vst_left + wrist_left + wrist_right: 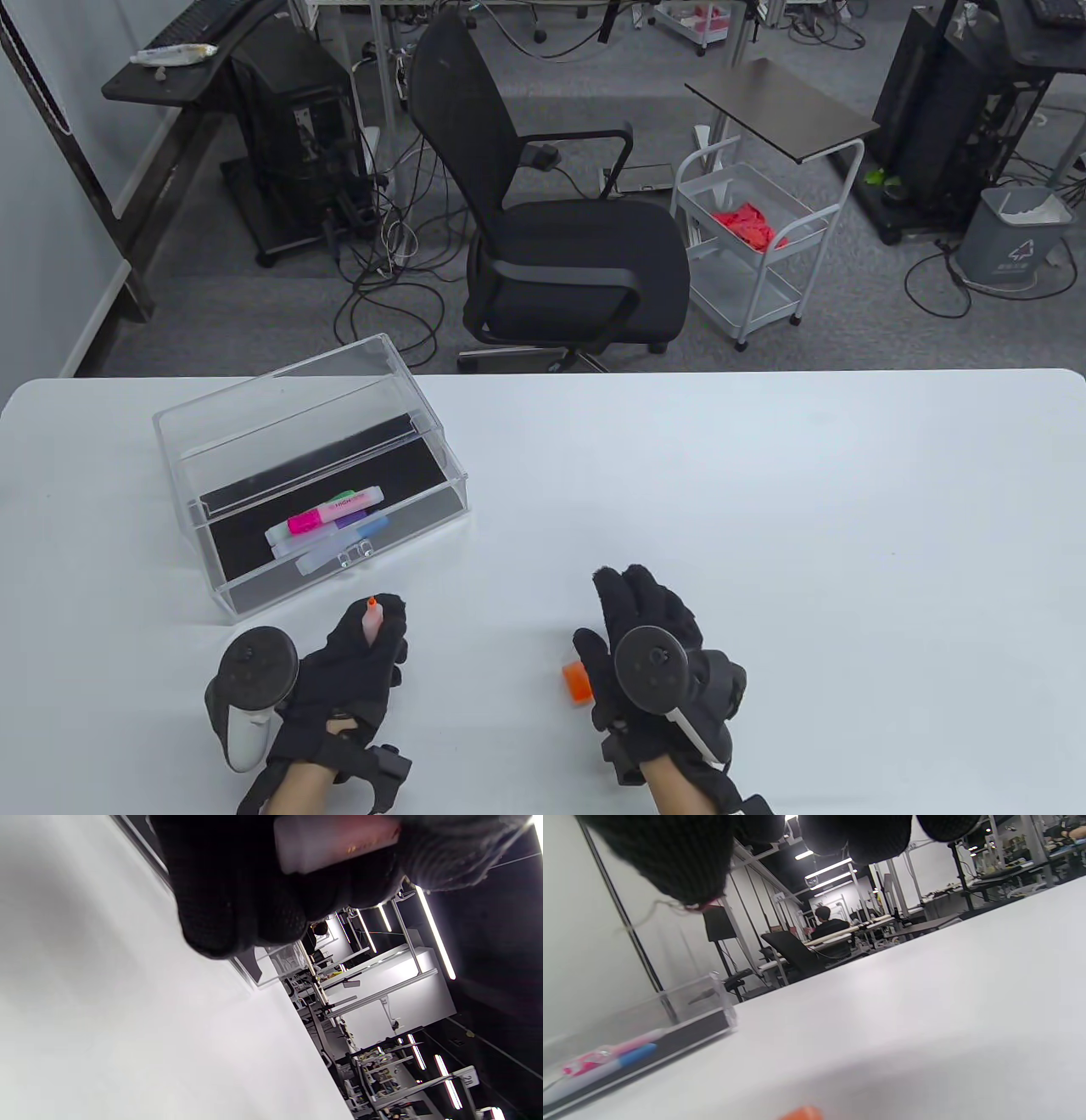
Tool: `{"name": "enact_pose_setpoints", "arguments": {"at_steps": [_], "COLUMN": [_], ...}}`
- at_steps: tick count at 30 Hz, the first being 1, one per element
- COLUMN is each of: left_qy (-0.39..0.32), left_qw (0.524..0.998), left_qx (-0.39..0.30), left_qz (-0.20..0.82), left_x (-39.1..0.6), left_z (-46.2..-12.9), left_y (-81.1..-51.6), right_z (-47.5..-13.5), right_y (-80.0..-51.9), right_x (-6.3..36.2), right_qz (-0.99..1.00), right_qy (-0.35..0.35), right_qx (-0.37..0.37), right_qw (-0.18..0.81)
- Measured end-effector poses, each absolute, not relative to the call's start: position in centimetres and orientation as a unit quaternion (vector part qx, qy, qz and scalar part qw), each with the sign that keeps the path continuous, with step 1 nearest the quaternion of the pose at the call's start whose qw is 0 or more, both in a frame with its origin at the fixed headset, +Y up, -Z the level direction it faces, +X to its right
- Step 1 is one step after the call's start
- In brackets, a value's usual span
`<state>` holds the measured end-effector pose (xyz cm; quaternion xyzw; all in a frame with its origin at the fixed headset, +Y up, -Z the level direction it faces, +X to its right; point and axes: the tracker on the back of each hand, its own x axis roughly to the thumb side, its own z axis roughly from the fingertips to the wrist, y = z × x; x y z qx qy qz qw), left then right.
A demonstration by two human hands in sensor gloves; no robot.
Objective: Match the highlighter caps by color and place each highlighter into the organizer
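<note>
My left hand (365, 654) grips an uncapped orange highlighter (371, 618), its orange tip pointing away from me; the pale barrel (335, 840) shows between the gloved fingers in the left wrist view. An orange cap (578, 682) lies on the table just left of my right hand (632, 628), whose fingers are relaxed and hold nothing; the cap's top edge (801, 1113) peeks in at the bottom of the right wrist view. The clear organizer (314, 475) stands open at the table's left with pink, green, purple and blue highlighters (331, 519) inside.
The white table (764, 509) stretches to the right. A black office chair (551, 229) and a white cart (747, 246) stand beyond the far edge. A person (827, 925) sits at a distant desk.
</note>
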<state>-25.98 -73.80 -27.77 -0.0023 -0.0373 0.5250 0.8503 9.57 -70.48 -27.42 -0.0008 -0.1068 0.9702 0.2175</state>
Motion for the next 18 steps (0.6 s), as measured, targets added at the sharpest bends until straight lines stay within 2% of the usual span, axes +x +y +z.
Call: {"name": "enact_pose_setpoints", "arguments": {"at_steps": [9, 12, 18], "left_qy": [-0.02, -0.02, -0.021], "left_qw": [0.939, 0.955, 0.964], "left_qx": [0.0, -0.011, -0.025], "left_qz": [0.342, 0.297, 0.264], "left_x": [-25.6, -24.9, -24.3], "left_z": [-27.9, -27.9, -28.0], "left_y": [-73.6, -73.7, -73.8], "right_z": [-28.9, -29.1, -29.1], "right_y": [-73.4, -74.1, -75.3], "right_x": [8.9, 7.8, 5.8], "right_qz": [0.988, 0.99, 0.992], "right_qy": [0.025, 0.068, 0.109], "right_qx": [-0.018, -0.012, -0.005], "right_qw": [0.154, 0.124, 0.06]}}
